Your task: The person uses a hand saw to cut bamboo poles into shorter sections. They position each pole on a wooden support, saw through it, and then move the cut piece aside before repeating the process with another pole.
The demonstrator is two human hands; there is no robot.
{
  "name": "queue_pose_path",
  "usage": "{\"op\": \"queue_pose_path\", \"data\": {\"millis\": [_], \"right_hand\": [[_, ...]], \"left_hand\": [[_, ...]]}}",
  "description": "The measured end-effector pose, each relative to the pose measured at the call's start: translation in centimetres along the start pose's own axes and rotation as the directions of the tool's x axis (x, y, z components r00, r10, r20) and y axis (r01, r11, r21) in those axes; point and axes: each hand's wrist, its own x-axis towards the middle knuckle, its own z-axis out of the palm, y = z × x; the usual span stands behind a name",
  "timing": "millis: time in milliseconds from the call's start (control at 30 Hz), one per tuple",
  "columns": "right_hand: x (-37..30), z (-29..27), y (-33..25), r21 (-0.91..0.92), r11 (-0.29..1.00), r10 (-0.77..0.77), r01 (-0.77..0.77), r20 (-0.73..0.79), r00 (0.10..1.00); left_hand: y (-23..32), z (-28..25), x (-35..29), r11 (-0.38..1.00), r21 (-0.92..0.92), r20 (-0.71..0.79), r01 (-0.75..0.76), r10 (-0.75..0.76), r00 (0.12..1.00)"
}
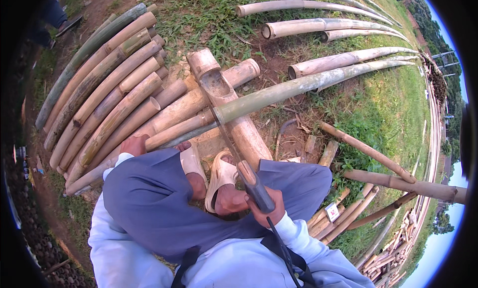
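My right hand [269, 207] is closed around the dark handle of a hand saw [226, 133]. Its thin blade slants up and away to the left and crosses a long bamboo pole [279, 96]. Where blade and pole meet, the pole changes from green to pale brown; how deep the blade sits is hard to see. A thick notched log [244, 131] lies under the pole. Beside my left knee, my left hand [133, 145] is closed on the pole's pale near part [179, 131]. My sandalled feet [221, 176] are just below the pole and log.
Several cut bamboo pieces [107, 83] lie side by side at the left. Long poles [323, 25] stretch across the grass at upper right. A bamboo frame [398, 181] and more pieces stand at lower right. Part of another person's foot [68, 25] shows at upper left.
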Motion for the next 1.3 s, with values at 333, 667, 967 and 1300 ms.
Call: {"op": "queue_pose_path", "data": {"millis": [333,667,967,1300], "right_hand": [[-5.5,-1.7,-1.6,0.026,1.000,-0.013,0.013,0.002,1.000],[6.7,2.6,0.8,0.053,0.977,-0.199,0.208,-0.144,0.969],[-6.0,-2.1,-1.3,-0.039,0.996,-0.080,0.078,-0.046,0.996],[4.4,1.7,1.6,-0.003,0.982,-0.190,0.190,-0.105,0.976]], "left_hand": [[0.7,-0.5,-0.6,1.000,0.013,-0.008,0.012,-0.012,1.000],[1.5,-1.4,0.6,0.998,0.034,0.022,-0.054,0.053,0.998],[-0.1,0.4,0.4,0.996,0.024,0.026,-0.080,0.080,0.996],[-0.2,1.1,0.7,0.989,0.004,-0.080,-0.148,0.148,0.986]]}}
